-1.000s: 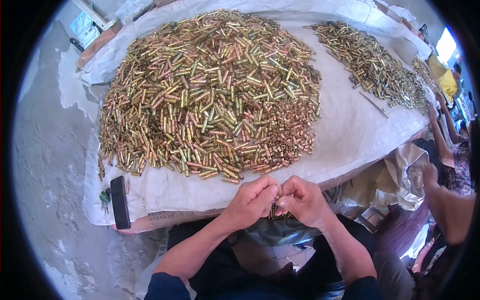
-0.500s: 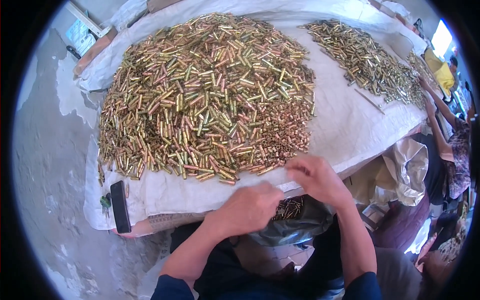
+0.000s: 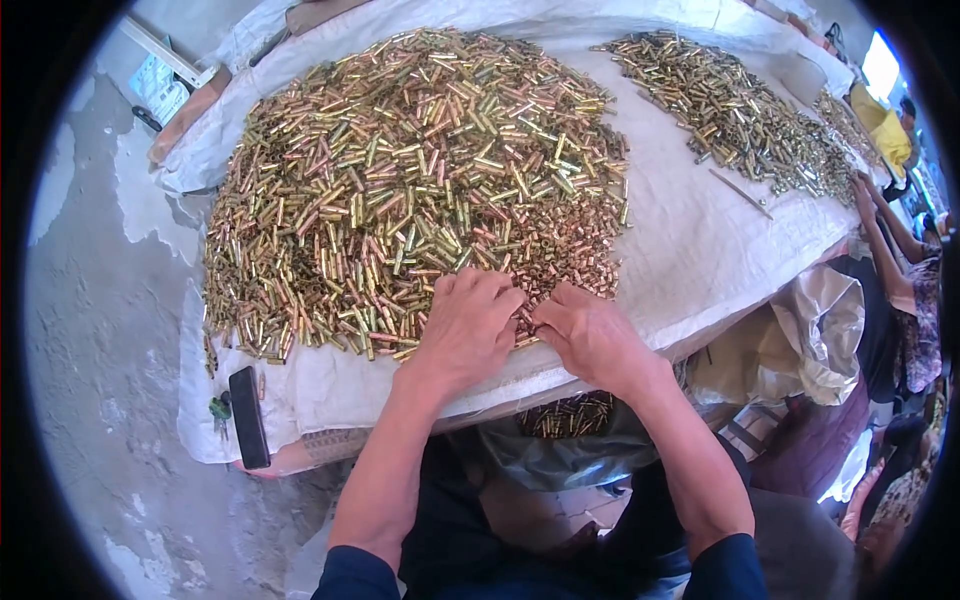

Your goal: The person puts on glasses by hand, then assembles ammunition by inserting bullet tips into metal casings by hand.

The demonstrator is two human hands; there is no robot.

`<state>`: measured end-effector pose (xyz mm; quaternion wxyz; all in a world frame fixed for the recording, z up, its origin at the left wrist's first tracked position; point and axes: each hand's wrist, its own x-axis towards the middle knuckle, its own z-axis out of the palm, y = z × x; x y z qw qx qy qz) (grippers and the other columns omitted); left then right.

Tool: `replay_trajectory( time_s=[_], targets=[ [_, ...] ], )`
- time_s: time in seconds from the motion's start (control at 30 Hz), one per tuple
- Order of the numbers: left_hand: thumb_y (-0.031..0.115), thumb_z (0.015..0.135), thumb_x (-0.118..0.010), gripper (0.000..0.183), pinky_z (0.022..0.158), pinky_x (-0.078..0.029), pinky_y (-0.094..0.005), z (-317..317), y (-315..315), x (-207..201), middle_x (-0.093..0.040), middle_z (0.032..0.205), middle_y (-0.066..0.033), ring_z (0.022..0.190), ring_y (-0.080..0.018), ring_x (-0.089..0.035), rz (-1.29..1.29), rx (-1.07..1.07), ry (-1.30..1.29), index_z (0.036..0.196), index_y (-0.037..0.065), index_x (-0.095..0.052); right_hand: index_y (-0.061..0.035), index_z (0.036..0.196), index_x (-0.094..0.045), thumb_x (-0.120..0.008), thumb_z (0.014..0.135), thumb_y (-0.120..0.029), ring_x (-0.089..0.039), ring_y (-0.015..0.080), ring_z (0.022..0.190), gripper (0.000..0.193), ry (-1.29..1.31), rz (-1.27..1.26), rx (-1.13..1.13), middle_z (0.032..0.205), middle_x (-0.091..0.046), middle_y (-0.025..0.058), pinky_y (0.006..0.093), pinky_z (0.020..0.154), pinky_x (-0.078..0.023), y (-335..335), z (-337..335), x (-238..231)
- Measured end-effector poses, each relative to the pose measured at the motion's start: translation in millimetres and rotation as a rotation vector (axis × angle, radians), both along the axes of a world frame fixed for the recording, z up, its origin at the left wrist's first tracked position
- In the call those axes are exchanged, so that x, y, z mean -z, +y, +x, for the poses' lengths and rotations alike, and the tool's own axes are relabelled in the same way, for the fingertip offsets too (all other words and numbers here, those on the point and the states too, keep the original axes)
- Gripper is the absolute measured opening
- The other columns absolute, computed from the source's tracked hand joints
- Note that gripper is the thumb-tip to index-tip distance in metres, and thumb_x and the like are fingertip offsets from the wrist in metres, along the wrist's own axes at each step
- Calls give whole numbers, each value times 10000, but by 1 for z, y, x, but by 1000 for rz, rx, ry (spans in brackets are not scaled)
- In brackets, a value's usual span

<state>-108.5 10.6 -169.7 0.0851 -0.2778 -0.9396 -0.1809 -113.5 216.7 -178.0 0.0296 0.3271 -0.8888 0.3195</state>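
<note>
A large heap of brass-coloured metal tubes [image 3: 420, 180] covers much of the white cloth [image 3: 690, 260]. At its near right lie many short, copper-coloured collars [image 3: 575, 255]. My left hand [image 3: 470, 320] rests at the heap's near edge, its fingers curled down among the tubes. Close on its right, my right hand [image 3: 590, 335] is pinched at the edge of the collars. The two hands nearly meet, and whatever their fingertips hold is hidden. Below the table edge, a dark plastic bag [image 3: 560, 460] stands with its mouth uncovered, and similar tubes [image 3: 565, 415] lie inside.
A second pile of tubes [image 3: 740, 110] lies at the far right, with a thin stick [image 3: 740, 193] nearby. A dark phone [image 3: 249, 417] and keys [image 3: 220, 408] lie at the near left corner. Another person's arms [image 3: 880, 225] reach in from the right, behind a pale sack [image 3: 820, 330].
Both hands have moved from above the bag, away from me, to the heap's near edge. The left hand now reaches among the tubes, and the bag's mouth is less covered.
</note>
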Motion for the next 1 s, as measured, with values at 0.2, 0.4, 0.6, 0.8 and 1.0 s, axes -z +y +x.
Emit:
replay_trajectory(
  time_s=[0.2,0.4,0.6,0.8,1.0],
  targets=[
    [105,772,-684,244,958,-379,-433,-1,-1,3,-605,1150,-86,1079,-292,-526,76,16,-6,1007,73,-624,-44,945,-610,-655,868,-94,-609,368,842,102,-73,54,20,891,-584,151,460,731,-495,2,4,-4],
    [117,776,-712,183,940,-389,-420,0,-4,8,-627,1099,-77,1063,-285,-522,160,22,38,920,62,-612,-27,946,-589,-642,877,-104,-604,393,852,116,-88,-39,69,908,-581,164,472,731,-491,3,6,0],
    [101,804,-697,136,764,-471,-415,24,-1,-9,-585,885,-100,891,-318,-581,173,-20,-21,888,55,-600,-27,938,-582,-620,873,-70,-601,398,859,87,-80,112,63,931,-578,164,481,736,-488,5,8,-4],
    [104,849,-672,136,555,-470,-411,44,1,4,-540,822,-101,674,-306,-595,119,90,-21,930,63,-570,-10,957,-554,-588,875,-50,-591,415,860,97,-43,75,96,925,-561,195,492,742,-480,7,8,3],
    [110,861,-665,145,576,-480,-409,45,2,5,-543,831,-105,702,-311,-603,129,65,-27,953,55,-568,0,970,-551,-567,877,-45,-591,421,856,105,-9,156,136,925,-556,204,508,735,-475,7,7,-2]
  ],
)
